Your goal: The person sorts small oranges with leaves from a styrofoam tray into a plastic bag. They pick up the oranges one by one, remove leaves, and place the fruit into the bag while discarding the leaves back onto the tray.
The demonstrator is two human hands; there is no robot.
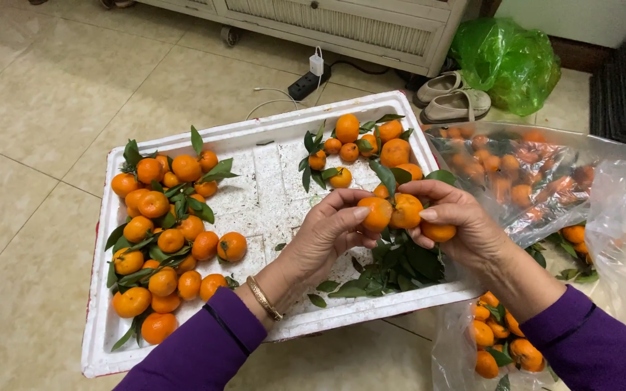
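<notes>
Two hands, our left hand (324,232) and right hand (458,221), pinch a leafy cluster of tangerines (393,211) above the white foam tray (255,145); we judge hard tugging could tear the peel.

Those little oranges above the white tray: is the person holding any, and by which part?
Yes. The left hand pinches one orange by its side; the right hand grips two more, fingers over their tops.
</notes>
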